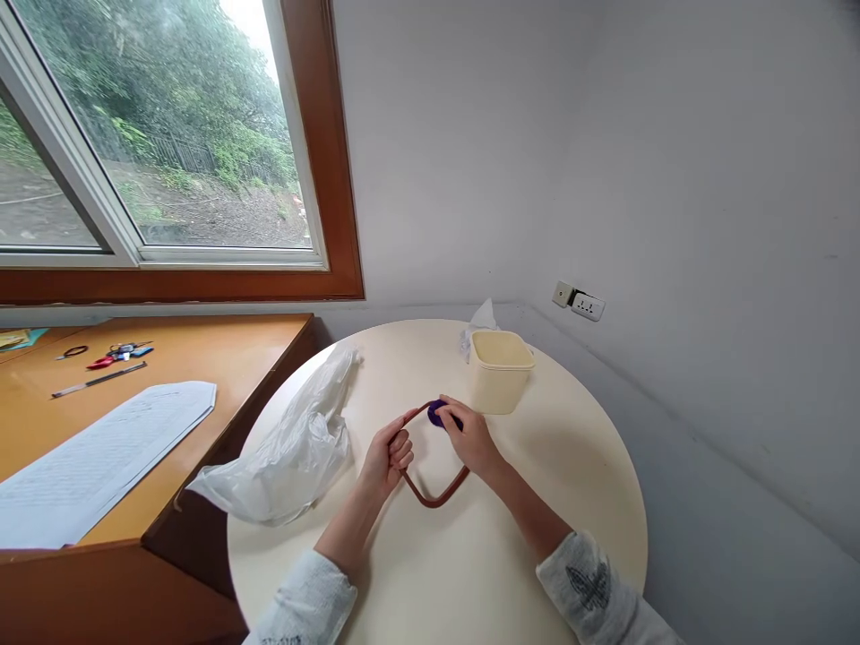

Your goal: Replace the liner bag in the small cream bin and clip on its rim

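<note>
A brown rod bent into a rounded loop [434, 503] is held up over the round table, its lower corner towards me. My left hand [391, 452] is closed round the loop's left side. At the top of the loop sits a small dark purple bundle [437, 413], soft-looking, its exact kind not clear. My right hand [468, 437] pinches this bundle between thumb and fingers and covers part of it. The loop's right side is partly hidden behind that hand.
On the round table [430, 591] a cream plastic bin [503, 381] stands beyond my right hand, with a small clear bag [482, 316] behind it. A crumpled plastic bag [296, 448] lies at left. The wooden desk [248, 358] holds papers [114, 457], a pen [98, 380] and keys [121, 353].
</note>
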A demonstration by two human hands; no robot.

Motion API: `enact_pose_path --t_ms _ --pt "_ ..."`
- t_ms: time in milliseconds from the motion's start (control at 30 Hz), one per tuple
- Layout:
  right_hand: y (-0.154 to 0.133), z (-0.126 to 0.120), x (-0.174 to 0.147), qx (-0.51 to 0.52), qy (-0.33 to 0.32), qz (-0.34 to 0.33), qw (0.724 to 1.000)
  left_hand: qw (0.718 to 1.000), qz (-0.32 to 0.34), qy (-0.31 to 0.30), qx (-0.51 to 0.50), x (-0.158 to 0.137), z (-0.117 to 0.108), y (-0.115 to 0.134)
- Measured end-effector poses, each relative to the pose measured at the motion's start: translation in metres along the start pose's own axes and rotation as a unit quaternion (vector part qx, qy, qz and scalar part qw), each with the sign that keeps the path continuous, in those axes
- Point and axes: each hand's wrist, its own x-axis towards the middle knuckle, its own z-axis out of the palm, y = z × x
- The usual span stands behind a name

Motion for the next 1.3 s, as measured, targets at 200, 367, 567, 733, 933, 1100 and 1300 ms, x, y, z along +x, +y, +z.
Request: enact_pose_path --t_ms 200,367,567,733,933,1100,1300 --pt "0.015 0.000 0.000 -0.042 0.034 0.018 0.998 0.999 0.030 -0.009 0.032 -0.005 0.007 0.000" --pt "0.024 0.004 -0.021 -0.051 0.045 0.060 0.996 0.995 0.098 0.002 0.005 -0.008 0.006 0.005" --pt "0.026 -0.008 -0.021 -0.069 0.046 0.062 0.995 0.996 0.073 -0.039 0.030 -0.011 0.009 0.009" --pt "0.015 -0.030 -0.012 -0.093 -0.018 -0.004 0.996 0.992 -0.047 -0.047 0.107 -0.013 0.015 0.011" --pt "0.007 -0.019 -0.018 -0.086 -0.026 -0.032 0.995 0.991 0.033 0.018 0.130 -0.007 0.011 0.006" --pt "0.009 -0.003 -0.028 -0.045 0.052 0.041 0.997 0.985 0.133 0.063 0.090 -0.007 0.009 0.006" --pt "0.017 0.012 -0.039 0.071 0.081 0.153 0.982 0.973 0.208 0.091 0.036 -0.011 0.010 0.010"
